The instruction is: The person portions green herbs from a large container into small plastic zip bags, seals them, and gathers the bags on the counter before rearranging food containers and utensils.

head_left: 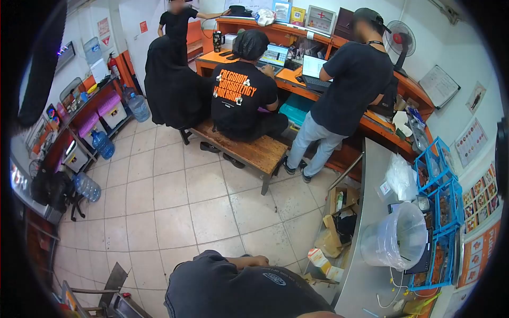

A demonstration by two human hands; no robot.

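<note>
My dark shirt (233,289) with a small pale print fills the bottom of the view. Past its edge shows part of my left hand (259,261), held close to my body above the tiled floor. It looks small and rounded, and the shirt covers much of the forearm; how its fingers lie is not clear. No object shows in it. My right hand is out of view, with only a strip of skin at the bottom edge. Nearest on the right is a steel counter (352,270) bearing a clear plastic bucket (379,244) lined with a bag.
Two people sit on a wooden bench (265,151); another stands by a laptop (314,69), one farther back. Blue baskets (448,204) line the counter's right side. Opened cardboard boxes (331,230) sit beside it. Water bottles (103,144) stand at left, a chair (122,305) lower left.
</note>
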